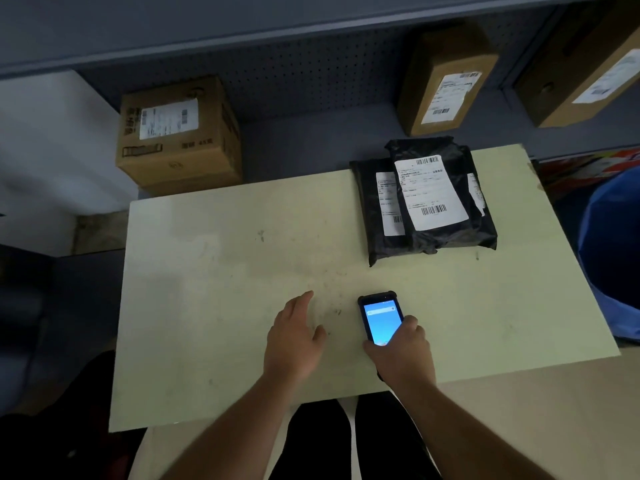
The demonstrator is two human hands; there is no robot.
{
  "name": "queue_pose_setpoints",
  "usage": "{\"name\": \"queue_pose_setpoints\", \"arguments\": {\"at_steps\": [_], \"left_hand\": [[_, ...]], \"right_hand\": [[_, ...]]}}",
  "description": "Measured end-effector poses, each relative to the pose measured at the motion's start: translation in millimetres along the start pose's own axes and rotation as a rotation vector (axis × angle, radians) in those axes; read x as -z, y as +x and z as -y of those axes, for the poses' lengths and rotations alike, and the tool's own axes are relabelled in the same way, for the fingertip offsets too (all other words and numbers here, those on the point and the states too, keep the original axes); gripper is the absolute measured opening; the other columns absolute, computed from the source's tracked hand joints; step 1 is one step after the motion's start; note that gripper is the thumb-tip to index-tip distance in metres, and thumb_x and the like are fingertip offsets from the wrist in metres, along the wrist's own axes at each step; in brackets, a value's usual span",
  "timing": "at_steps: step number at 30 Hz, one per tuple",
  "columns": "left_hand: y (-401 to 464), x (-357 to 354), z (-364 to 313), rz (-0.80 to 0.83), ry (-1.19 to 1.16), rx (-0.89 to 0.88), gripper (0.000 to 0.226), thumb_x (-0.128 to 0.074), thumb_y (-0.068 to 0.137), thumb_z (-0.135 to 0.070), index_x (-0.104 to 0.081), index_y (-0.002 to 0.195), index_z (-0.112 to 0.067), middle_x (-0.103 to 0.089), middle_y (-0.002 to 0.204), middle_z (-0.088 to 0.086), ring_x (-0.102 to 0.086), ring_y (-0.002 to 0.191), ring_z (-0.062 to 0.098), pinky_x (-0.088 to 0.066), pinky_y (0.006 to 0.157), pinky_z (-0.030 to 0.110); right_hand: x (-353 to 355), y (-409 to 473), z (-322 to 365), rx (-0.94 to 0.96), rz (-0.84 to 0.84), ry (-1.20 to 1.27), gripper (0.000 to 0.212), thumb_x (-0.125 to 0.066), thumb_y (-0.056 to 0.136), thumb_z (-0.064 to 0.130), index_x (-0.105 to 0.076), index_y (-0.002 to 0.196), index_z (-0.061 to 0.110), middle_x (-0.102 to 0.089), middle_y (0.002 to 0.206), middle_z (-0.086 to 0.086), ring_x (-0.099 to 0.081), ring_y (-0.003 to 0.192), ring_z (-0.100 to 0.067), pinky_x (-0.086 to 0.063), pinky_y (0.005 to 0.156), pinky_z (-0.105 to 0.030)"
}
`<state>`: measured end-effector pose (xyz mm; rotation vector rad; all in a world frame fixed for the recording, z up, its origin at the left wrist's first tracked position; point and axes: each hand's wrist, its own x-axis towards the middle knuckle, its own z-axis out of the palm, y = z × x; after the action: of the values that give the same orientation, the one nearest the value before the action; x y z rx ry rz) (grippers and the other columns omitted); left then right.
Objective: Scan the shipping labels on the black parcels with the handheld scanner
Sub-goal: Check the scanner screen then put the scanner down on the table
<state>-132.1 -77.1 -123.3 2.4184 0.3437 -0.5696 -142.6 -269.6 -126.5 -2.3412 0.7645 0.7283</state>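
Note:
Black parcels are stacked at the far right of the pale table [225, 289]. The top black parcel [446, 233] shows a white shipping label [429, 192] with barcodes, face up. Beneath it, a lower black parcel [372, 202] sticks out to the left with its own label partly covered. My right hand [401, 355] grips the handheld scanner [381, 320] near the table's front, its blue screen lit and facing up. To the scanner's left, my left hand [294, 337] hovers just over the tabletop, palm down, fingers apart, holding nothing.
A shelf behind the table holds a cardboard box [176, 133] at the left and two labelled cardboard boxes [446, 81] [585, 71] at the right. A blue bin or bag [613, 258] stands at the table's right edge. My legs show below the front edge.

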Motion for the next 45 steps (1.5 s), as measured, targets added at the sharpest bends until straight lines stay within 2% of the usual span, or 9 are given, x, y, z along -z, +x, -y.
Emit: {"name": "queue_pose_setpoints", "arguments": {"at_steps": [3,7,16,22,26,32,40,45], "left_hand": [[-1.6,-6.0,4.3,0.007,0.006,0.004,0.066,-0.062,0.099,-0.031,-0.035,0.159,-0.031,-0.042,0.163,-0.005,-0.048,0.143,0.021,-0.045,0.115,0.044],[-1.5,-9.8,6.7,0.012,0.022,0.003,0.065,-0.062,0.099,-0.030,-0.037,0.159,-0.029,-0.045,0.162,-0.004,-0.049,0.143,0.021,-0.044,0.116,0.042],[1.1,-11.2,11.2,0.002,0.066,-0.010,0.065,-0.063,0.099,-0.031,-0.038,0.159,-0.027,-0.046,0.161,-0.003,-0.049,0.143,0.021,-0.040,0.118,0.040],[0.0,-10.1,18.6,0.007,0.075,0.010,0.065,-0.062,0.099,-0.029,-0.037,0.159,-0.028,-0.045,0.161,-0.004,-0.048,0.143,0.020,-0.038,0.117,0.039],[-0.5,-9.5,24.3,-0.002,0.086,0.021,0.066,-0.062,0.097,-0.029,-0.038,0.159,-0.028,-0.046,0.160,-0.004,-0.048,0.141,0.020,-0.038,0.116,0.039],[-0.5,-3.3,22.4,-0.011,0.140,-0.015,0.066,-0.061,0.097,-0.029,-0.038,0.159,-0.027,-0.046,0.160,-0.004,-0.047,0.143,0.021,-0.036,0.116,0.037],[12.9,19.8,-2.1,-0.042,0.221,-0.115,0.069,-0.059,0.099,-0.031,-0.031,0.162,-0.027,-0.042,0.163,-0.004,-0.042,0.147,0.018,-0.035,0.120,0.038],[12.5,33.3,-17.1,-0.080,0.232,-0.129,0.070,-0.054,0.096,-0.047,-0.032,0.161,-0.032,-0.043,0.162,-0.009,-0.042,0.146,0.016,-0.036,0.117,0.038]], "right_hand": [[-3.7,1.9,-2.0,-0.015,-0.005,-0.049,0.076,-0.085,0.083,0.045,-0.043,0.137,0.011,-0.058,0.131,-0.009,-0.059,0.120,-0.030,-0.055,0.099,-0.043],[-8.7,0.3,-0.3,-0.010,-0.082,-0.247,0.076,-0.075,0.084,0.059,-0.044,0.139,0.016,-0.061,0.135,-0.003,-0.057,0.124,-0.026,-0.050,0.103,-0.043],[-19.5,4.2,0.3,-0.002,-0.096,-0.183,0.089,-0.084,0.079,0.055,-0.037,0.143,0.016,-0.048,0.137,-0.005,-0.050,0.126,-0.025,-0.055,0.100,-0.041],[-22.8,4.9,2.5,-0.022,-0.091,-0.216,0.086,-0.083,0.080,0.053,-0.037,0.142,0.015,-0.049,0.134,-0.006,-0.051,0.124,-0.026,-0.056,0.097,-0.043],[-21.7,3.4,5.7,-0.023,-0.106,-0.280,0.086,-0.079,0.079,0.058,-0.038,0.142,0.016,-0.050,0.134,-0.005,-0.052,0.123,-0.026,-0.053,0.097,-0.043],[-9.5,-0.6,13.6,0.078,-0.130,-0.313,0.096,-0.073,0.079,0.067,-0.032,0.152,0.019,-0.049,0.143,-0.004,-0.050,0.130,-0.027,-0.048,0.106,-0.042],[16.8,-7.8,42.0,0.180,-0.123,-0.273,0.096,-0.067,0.083,0.067,-0.028,0.158,0.023,-0.042,0.151,-0.002,-0.045,0.136,-0.026,-0.045,0.107,-0.044],[35.7,-14.9,63.4,0.240,-0.139,-0.221,0.095,-0.065,0.084,0.067,-0.027,0.160,0.024,-0.040,0.155,-0.001,-0.042,0.140,-0.025,-0.042,0.109,-0.046]]}}
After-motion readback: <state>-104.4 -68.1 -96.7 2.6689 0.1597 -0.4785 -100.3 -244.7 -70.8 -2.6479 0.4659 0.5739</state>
